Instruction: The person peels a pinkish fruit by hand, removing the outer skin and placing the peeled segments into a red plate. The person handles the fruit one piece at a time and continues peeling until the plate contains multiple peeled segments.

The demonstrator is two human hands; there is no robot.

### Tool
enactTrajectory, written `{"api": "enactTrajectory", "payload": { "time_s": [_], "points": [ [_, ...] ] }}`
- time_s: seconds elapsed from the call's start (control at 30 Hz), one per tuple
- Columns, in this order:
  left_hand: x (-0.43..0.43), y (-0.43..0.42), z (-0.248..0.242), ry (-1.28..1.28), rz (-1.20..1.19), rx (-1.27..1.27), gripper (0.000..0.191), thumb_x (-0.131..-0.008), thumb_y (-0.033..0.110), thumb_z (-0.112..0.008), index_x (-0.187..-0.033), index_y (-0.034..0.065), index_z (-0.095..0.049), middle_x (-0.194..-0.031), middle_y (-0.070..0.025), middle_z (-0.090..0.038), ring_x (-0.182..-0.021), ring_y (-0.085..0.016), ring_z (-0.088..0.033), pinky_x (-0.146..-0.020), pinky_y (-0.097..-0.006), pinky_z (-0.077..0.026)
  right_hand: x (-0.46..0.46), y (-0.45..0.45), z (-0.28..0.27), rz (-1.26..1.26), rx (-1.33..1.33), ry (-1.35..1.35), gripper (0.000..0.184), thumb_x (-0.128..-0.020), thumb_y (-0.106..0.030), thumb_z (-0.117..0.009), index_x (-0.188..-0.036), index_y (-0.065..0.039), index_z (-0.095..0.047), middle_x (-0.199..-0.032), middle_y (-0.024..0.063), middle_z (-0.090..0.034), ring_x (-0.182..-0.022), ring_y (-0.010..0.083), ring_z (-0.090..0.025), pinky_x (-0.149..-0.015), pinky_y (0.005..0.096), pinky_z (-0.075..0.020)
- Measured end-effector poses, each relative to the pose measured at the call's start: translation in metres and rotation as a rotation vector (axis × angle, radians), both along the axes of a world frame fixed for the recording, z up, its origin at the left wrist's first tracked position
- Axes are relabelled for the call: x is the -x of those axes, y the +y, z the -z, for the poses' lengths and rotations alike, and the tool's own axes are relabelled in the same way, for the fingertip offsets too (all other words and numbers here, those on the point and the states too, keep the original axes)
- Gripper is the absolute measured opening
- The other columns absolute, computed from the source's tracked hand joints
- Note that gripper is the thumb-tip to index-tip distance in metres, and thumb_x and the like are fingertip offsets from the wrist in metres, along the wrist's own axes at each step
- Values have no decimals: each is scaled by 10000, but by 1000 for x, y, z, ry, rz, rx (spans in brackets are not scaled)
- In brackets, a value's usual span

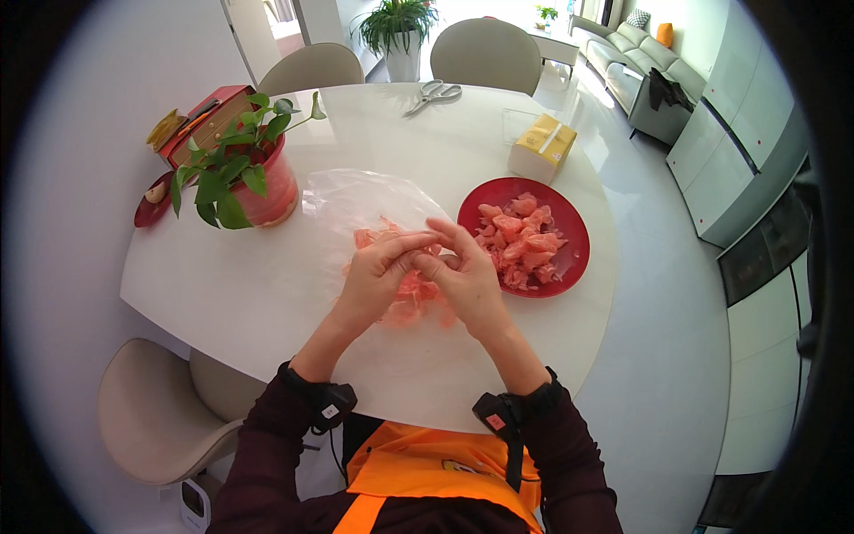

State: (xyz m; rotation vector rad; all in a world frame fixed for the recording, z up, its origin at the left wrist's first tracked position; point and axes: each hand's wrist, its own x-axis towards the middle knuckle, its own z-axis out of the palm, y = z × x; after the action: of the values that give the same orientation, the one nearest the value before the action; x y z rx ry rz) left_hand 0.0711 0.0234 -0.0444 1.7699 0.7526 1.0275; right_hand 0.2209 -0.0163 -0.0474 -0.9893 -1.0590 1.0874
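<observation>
My left hand [375, 272] and my right hand [465, 277] meet at the fingertips above a thin clear plastic bag [367, 190] spread on the white table. Their thumbs and forefingers are pinched together; whether something small is between them is hidden by the fingers. Beneath the hands, pale pink citrus membranes and peelings [408, 304], seemingly grapefruit or pomelo, lie on the bag. Just right of my right hand, a round red plate [575, 267] holds a heap of peeled pink citrus pulp pieces [524, 240].
A potted pothos in a pink pot [270, 190] stands at left, near a small red dish [152, 208] and a red box [223, 117]. Grey-handled scissors [434, 95] lie at the far edge. A yellow tissue pack [544, 147] sits behind the plate. Chairs [486, 57] surround the table.
</observation>
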Motion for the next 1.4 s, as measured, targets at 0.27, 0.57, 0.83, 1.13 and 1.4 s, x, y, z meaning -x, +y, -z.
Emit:
{"api": "enactTrajectory", "payload": {
  "time_s": [0.27, 0.57, 0.83, 1.13, 1.4],
  "points": [
    [3, 4, -5, -11, -229, -133, 258, -933, 33, -550, -1179, 6, -620, -1117, -103, -655, -981, -158, -618, -853, -276, -500, -58, 21, -10, 411, -267, -678, 231, -893, -49, -608, -1113, 14, -638, -1053, 122, -676, -945, 222, -659, -801, 313, -525],
    [19, 22, -9, 155, -707, -852, 253, -819, -6, -648, -1066, 42, -639, -1123, -108, -606, -1084, -297, -536, -923, -384, -437, -79, 4, -11, 428, -383, -1108, 260, -812, 12, -568, -1049, -48, -659, -1016, 115, -674, -987, 308, -635, -843, 375, -513],
    [46, 35, 7, 391, -877, -723, 634, -808, 69, -699, -1364, 38, -398, -1208, -173, -537, -1096, -335, -516, -944, -445, -417, -66, -46, -35, 166, -265, -1204, 448, -777, -141, -728, -1189, -62, -569, -1127, 150, -585, -989, 338, -605, -810, 404, -517],
    [48, -1, -1, 268, -325, -398, 423, -835, -23, -551, -1243, 80, -581, -1102, -143, -592, -877, -263, -593, -779, -358, -493, -42, -61, 15, 196, -198, -1154, 572, -757, -63, -728, -1280, -72, -497, -1063, 162, -527, -933, 364, -611, -767, 421, -528],
    [6, -50, 19, 779, -279, -913, 395, -763, 250, -726, -1131, 145, -631, -941, -102, -527, -912, -309, -510, -810, -403, -432, -79, -63, 9, 313, -307, -728, 298, -816, -116, -673, -1101, -35, -637, -972, 145, -671, -791, 247, -668, -728, 346, -527]
  ]
}}
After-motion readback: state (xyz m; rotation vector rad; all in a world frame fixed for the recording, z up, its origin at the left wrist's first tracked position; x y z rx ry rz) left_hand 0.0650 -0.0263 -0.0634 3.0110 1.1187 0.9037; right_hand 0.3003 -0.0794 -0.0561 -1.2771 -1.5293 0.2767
